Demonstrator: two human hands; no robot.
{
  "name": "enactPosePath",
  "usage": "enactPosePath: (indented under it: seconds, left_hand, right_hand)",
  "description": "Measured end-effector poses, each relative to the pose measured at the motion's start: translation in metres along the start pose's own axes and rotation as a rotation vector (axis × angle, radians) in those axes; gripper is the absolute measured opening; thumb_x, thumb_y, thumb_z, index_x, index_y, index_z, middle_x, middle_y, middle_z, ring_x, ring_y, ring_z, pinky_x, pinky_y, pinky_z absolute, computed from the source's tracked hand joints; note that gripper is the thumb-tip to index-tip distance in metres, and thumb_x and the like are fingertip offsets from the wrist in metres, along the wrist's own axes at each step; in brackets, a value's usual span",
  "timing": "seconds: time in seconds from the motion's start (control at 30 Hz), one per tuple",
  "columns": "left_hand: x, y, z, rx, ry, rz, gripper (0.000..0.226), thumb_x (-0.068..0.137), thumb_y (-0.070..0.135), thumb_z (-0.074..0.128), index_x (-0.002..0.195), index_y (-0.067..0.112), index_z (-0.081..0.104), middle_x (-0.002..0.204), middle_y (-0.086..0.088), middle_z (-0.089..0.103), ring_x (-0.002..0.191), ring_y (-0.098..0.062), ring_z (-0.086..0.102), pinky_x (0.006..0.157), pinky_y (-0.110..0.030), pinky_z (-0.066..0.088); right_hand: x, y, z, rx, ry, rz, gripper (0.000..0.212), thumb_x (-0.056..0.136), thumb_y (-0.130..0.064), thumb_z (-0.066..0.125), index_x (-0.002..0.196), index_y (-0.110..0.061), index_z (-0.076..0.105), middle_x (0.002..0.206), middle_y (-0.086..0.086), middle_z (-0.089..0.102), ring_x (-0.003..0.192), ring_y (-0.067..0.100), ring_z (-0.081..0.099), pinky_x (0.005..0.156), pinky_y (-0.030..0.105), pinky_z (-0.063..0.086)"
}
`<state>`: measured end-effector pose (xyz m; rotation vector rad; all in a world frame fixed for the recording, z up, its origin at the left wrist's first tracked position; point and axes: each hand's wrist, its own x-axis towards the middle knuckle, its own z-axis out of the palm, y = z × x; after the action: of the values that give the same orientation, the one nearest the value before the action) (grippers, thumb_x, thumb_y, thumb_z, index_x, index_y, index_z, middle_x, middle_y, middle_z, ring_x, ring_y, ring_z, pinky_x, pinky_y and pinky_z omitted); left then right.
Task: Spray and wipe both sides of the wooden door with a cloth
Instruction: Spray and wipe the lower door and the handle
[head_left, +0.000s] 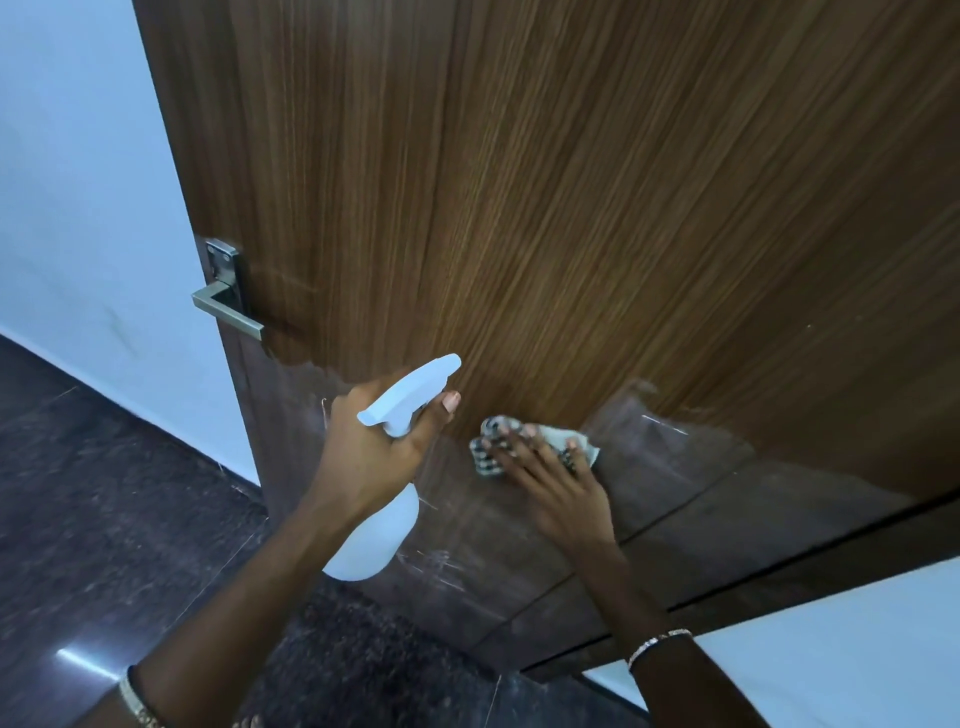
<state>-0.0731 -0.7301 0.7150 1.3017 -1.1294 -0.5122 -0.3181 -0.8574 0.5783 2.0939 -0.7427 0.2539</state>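
While the right hand (556, 483) pressed the patterned cloth (491, 441) flat against the lower part of the wooden door (571, 208), its fingers (511, 449) lay straight and spread, probably to bear evenly on the rag for wiping. The left hand (374, 447) gripped the white spray bottle (384, 525) by its neck with its fingers curled round it. The nozzle was aimed at the panel just beside the cloth, seemingly held ready to spray. Most of the cloth was hidden under the hand. Whether the trigger was squeezed could not be told, nor whether the dull sheen low on the door was wetness or reflection. The door's far side was out of view.
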Motion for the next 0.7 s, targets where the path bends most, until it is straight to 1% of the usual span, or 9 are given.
enactPosePath:
  seconds: [0.07,0.17,0.27,0.37,0.47,0.5,0.57,0.63,0.7]
  left_hand:
    - [0.0,0.003,0.003,-0.022,-0.001,-0.015,0.026,0.077,0.043,0.071,0.096,0.054,0.058,0.078,0.034,0.068,0.067,0.002,0.068,0.06,-0.01,0.051]
    - [0.0,0.006,0.011,-0.039,-0.007,-0.041,0.027,0.074,0.046,0.071,0.096,0.053,0.057,0.081,0.029,0.068,0.068,0.002,0.068,0.06,-0.009,0.051]
    - [0.0,0.011,0.016,-0.043,-0.015,-0.026,0.026,0.075,0.045,0.071,0.096,0.052,0.057,0.077,0.031,0.068,0.068,0.002,0.068,0.059,-0.009,0.05]
    - [-0.001,0.011,0.02,-0.046,-0.042,-0.021,0.027,0.075,0.044,0.071,0.099,0.049,0.06,0.078,0.027,0.068,0.067,0.003,0.067,0.059,-0.007,0.049]
    - [-0.002,0.008,0.022,-0.012,-0.068,-0.004,0.027,0.078,0.044,0.07,0.104,0.04,0.065,0.071,0.022,0.069,0.062,0.001,0.066,0.058,-0.008,0.048]
    - [-0.002,0.008,0.023,0.003,-0.079,0.002,0.027,0.078,0.044,0.069,0.104,0.038,0.067,0.067,0.022,0.069,0.06,0.0,0.066,0.057,-0.009,0.049]
    - [-0.004,0.007,0.025,0.015,-0.094,-0.02,0.021,0.078,0.045,0.069,0.098,0.042,0.065,0.066,0.027,0.067,0.062,-0.002,0.067,0.056,-0.011,0.05]
    - [-0.004,0.009,0.027,0.028,-0.104,-0.014,0.015,0.078,0.046,0.069,0.091,0.047,0.061,0.064,0.027,0.066,0.061,-0.003,0.067,0.056,-0.014,0.052]
    - [-0.005,0.011,0.028,0.04,-0.121,0.004,0.015,0.079,0.047,0.069,0.091,0.048,0.06,0.064,0.025,0.066,0.059,-0.004,0.066,0.057,-0.017,0.052]
  right_hand:
    - [0.029,0.035,-0.028,0.03,0.152,0.213,0.079,0.089,-0.017,0.061,0.16,-0.034,0.034,0.172,-0.002,0.013,0.159,0.023,0.01,0.127,0.057,0.002]
    - [0.073,0.09,-0.069,-0.005,0.333,0.486,0.064,0.104,-0.031,0.055,0.162,-0.035,0.028,0.171,0.001,0.016,0.156,0.031,0.017,0.122,0.063,0.009]
    - [0.084,0.107,-0.076,-0.035,0.423,0.577,0.057,0.107,-0.037,0.046,0.162,-0.034,0.03,0.169,0.003,0.02,0.154,0.035,0.021,0.121,0.065,0.013]
    - [0.05,0.072,-0.044,-0.069,0.348,0.483,0.063,0.104,-0.041,0.053,0.162,-0.034,0.03,0.172,0.002,0.016,0.158,0.033,0.01,0.122,0.064,0.008]
    - [-0.018,0.022,-0.003,-0.025,0.123,0.259,0.093,0.084,-0.042,0.074,0.163,-0.037,0.025,0.173,0.0,0.012,0.159,0.028,0.007,0.125,0.061,0.001]
    - [-0.039,0.01,0.008,-0.011,0.044,0.188,0.098,0.081,-0.041,0.077,0.163,-0.037,0.024,0.173,-0.002,0.011,0.16,0.026,0.006,0.126,0.06,-0.002]
    - [-0.071,-0.008,0.02,0.017,-0.069,0.099,0.089,0.088,-0.04,0.071,0.163,-0.037,0.024,0.173,-0.005,0.01,0.16,0.022,0.005,0.126,0.057,-0.005]
    - [-0.085,-0.013,0.022,0.009,-0.13,0.057,0.071,0.098,-0.034,0.051,0.163,-0.037,0.022,0.173,-0.007,0.009,0.16,0.02,0.002,0.127,0.056,-0.007]
    - [-0.084,-0.009,0.019,-0.006,-0.177,0.04,0.07,0.098,-0.026,0.04,0.164,-0.036,0.02,0.173,-0.007,0.006,0.16,0.02,-0.001,0.127,0.056,-0.008]
